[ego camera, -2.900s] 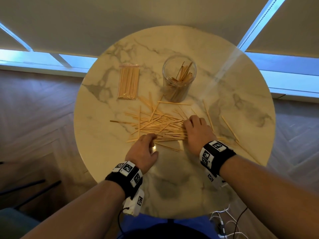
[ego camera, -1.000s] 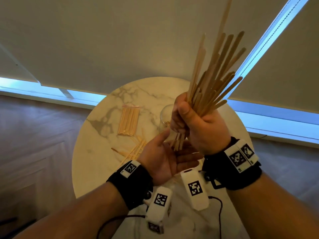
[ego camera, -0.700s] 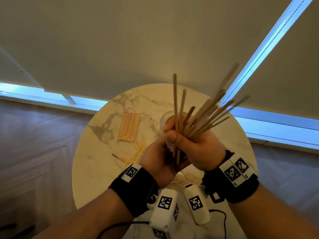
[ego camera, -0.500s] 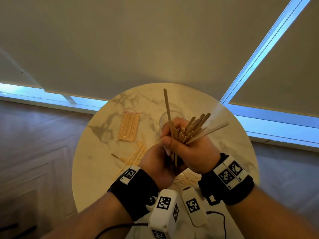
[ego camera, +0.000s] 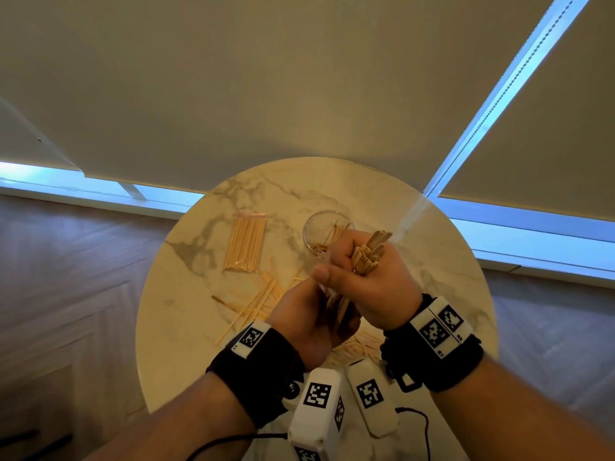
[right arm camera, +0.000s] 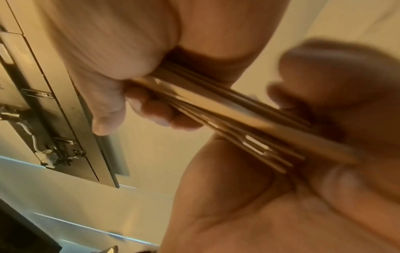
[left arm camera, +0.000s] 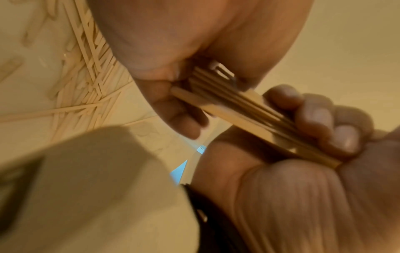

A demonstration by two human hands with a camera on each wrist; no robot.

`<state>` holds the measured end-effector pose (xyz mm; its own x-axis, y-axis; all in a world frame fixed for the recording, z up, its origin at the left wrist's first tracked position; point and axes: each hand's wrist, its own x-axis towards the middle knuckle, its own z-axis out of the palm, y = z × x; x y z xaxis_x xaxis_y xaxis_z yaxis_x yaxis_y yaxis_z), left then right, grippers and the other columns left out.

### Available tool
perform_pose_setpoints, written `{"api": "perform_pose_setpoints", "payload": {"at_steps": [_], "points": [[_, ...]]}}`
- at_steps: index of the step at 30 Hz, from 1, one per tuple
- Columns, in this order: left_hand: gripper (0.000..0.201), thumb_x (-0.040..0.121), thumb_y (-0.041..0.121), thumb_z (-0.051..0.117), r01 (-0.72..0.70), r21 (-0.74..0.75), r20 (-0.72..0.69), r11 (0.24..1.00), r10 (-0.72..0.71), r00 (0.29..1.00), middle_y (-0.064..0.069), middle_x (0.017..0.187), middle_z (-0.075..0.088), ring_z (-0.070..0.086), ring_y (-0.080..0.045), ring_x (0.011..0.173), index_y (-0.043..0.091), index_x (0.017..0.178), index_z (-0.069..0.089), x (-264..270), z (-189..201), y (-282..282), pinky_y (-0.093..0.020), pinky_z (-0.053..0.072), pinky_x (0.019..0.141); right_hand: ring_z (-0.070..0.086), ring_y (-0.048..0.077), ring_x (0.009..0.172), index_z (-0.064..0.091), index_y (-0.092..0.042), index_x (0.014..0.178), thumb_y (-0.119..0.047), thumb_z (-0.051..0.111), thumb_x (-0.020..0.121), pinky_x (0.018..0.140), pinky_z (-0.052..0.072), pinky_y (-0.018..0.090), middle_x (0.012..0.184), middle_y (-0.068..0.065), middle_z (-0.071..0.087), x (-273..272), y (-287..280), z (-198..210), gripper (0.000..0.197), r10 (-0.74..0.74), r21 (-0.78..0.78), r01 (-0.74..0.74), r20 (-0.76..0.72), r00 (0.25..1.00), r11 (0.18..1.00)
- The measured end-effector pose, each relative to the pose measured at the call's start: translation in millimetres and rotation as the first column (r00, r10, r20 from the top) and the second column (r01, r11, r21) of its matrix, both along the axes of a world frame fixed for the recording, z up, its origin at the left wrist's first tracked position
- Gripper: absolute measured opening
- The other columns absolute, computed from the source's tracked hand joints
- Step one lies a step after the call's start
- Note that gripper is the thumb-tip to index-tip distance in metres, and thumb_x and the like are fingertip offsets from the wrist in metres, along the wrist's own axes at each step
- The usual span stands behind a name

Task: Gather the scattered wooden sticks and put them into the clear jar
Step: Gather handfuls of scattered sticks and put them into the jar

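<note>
Both hands are raised above the round marble table (ego camera: 186, 327), and together they hold one bundle of wooden sticks (ego camera: 366, 256) upright. My right hand (ego camera: 361, 281) grips its upper part, with the stick tops showing just above the fist. My left hand (ego camera: 309, 322) curls round the lower ends. In the left wrist view my left fingers (left arm camera: 318, 119) wrap the bundle (left arm camera: 238, 111). The clear jar (ego camera: 316, 232), with several sticks in it, stands just beyond the hands. Loose sticks (ego camera: 256, 304) lie scattered on the table below.
A wrapped pack of sticks (ego camera: 247, 244) lies left of the jar. More loose sticks (ego camera: 359, 344) lie under my wrists. Drawn blinds and a window strip (ego camera: 532, 234) are behind the table, and wooden floor (ego camera: 66, 294) surrounds it.
The sticks, first gathered off the table, have slid down in my right fist until their fanned tops stand nearly level. My left hand went from an open palm under the ends to curling round them.
</note>
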<state>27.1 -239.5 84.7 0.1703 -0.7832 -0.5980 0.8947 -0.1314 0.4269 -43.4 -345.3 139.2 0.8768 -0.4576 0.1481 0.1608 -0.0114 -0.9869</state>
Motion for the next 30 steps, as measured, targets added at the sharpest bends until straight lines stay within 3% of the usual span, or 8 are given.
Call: {"api": "perform_pose_setpoints", "payload": {"at_steps": [3, 8, 11, 14, 20, 24, 27, 30], "points": [[0.063, 0.087, 0.039, 0.075, -0.069, 0.025, 0.009, 0.997, 0.069, 0.998, -0.026, 0.137, 0.056, 0.049, -0.035, 0.120, 0.005, 0.138, 0.060, -3.1, -1.3, -1.2, -0.039, 0.045, 0.090, 0.058, 0.028, 0.058, 0.058, -0.027, 0.067, -0.041, 0.088, 0.073, 0.057, 0.049, 0.038, 0.065, 0.011, 0.060, -0.3, -1.6, -0.5, 0.033, 0.041, -0.070, -0.044, -0.037, 0.998, 0.997], [0.046, 0.101, 0.040, 0.060, -0.170, 0.096, 0.024, 0.981, 0.168, 0.985, -0.022, 0.146, 0.058, 0.054, -0.040, 0.137, 0.013, 0.138, 0.063, 3.0, -8.7, -2.6, -0.049, 0.039, 0.113, 0.067, 0.035, 0.076, 0.067, -0.020, 0.085, -0.017, 0.085, 0.078, 0.071, 0.056, 0.048, 0.082, 0.016, 0.069, 1.7, -3.0, -4.0, 0.019, 0.079, -0.040, -0.079, -0.006, 0.997, 0.996], [0.035, 0.102, 0.037, 0.060, -0.129, 0.132, 0.035, 0.983, 0.125, 0.992, -0.018, 0.123, 0.067, 0.069, -0.026, 0.094, 0.011, 0.122, 0.071, 6.3, -5.7, -4.5, -0.028, 0.055, 0.076, 0.068, 0.026, 0.079, 0.067, -0.023, 0.074, -0.023, 0.079, 0.083, 0.073, 0.055, 0.043, 0.084, 0.009, 0.071, 5.0, -4.8, -3.8, 0.015, 0.057, -0.168, -0.063, -0.039, 0.998, 0.984], [0.026, 0.106, 0.029, 0.056, -0.124, 0.158, 0.053, 0.980, 0.117, 0.992, -0.014, 0.098, 0.062, 0.058, -0.015, 0.060, 0.008, 0.105, 0.072, 11.0, -4.3, -8.4, -0.024, 0.047, 0.048, 0.067, 0.026, 0.082, 0.066, -0.010, 0.074, -0.024, 0.078, 0.085, 0.074, 0.054, 0.040, 0.083, 0.006, 0.068, 6.3, -13.9, -6.5, 0.022, -0.017, -0.359, 0.009, -0.020, 1.000, 0.933], [0.038, 0.104, 0.028, 0.060, -0.074, 0.141, 0.067, 0.987, 0.065, 0.996, -0.020, 0.103, 0.071, 0.070, -0.029, 0.081, -0.004, 0.122, 0.070, 29.2, 7.7, -16.9, -0.041, 0.061, 0.076, 0.069, 0.020, 0.070, 0.071, -0.015, 0.074, -0.027, 0.079, 0.087, 0.064, 0.056, 0.043, 0.073, 0.001, 0.069, 14.0, -30.7, -11.2, 0.019, -0.311, -0.384, 0.239, -0.137, 0.940, 0.892], [0.026, 0.103, 0.016, 0.055, -0.110, 0.200, 0.207, 0.974, 0.068, 0.976, -0.022, 0.099, 0.075, 0.073, -0.032, 0.086, -0.004, 0.114, 0.068, 50.0, 2.5, -20.1, -0.048, 0.058, 0.091, 0.062, 0.012, 0.058, 0.067, -0.011, 0.071, -0.026, 0.076, 0.091, 0.056, 0.049, 0.021, 0.062, -0.001, 0.064, 24.9, -48.8, -12.0, 0.026, -0.528, -0.366, 0.461, -0.102, 0.843, 0.808], [0.009, 0.098, 0.004, 0.058, -0.156, 0.241, 0.532, 0.958, 0.004, 0.847, -0.013, 0.089, 0.075, 0.072, -0.025, 0.081, 0.004, 0.099, 0.067, 68.9, -5.7, -22.0, -0.040, 0.059, 0.083, 0.059, 0.007, 0.058, 0.067, -0.008, 0.071, -0.028, 0.074, 0.092, 0.057, 0.040, 0.008, 0.063, -0.002, 0.064, 39.8, -61.0, -12.3, 0.030, -0.651, -0.424, 0.565, -0.080, 0.755, 0.708], [0.024, 0.082, 0.009, 0.075, -0.151, 0.258, 0.871, 0.954, -0.162, 0.464, 0.003, 0.096, 0.073, 0.068, -0.011, 0.087, 0.020, 0.101, 0.066, 86.7, -19.6, -23.5, -0.027, 0.055, 0.080, 0.061, 0.009, 0.064, 0.065, -0.012, 0.071, -0.036, 0.074, 0.091, 0.059, 0.042, 0.011, 0.067, -0.002, 0.064, 58.2, -70.8, -24.3, 0.032, -0.703, -0.481, 0.595, -0.065, 0.708, 0.644]]}}
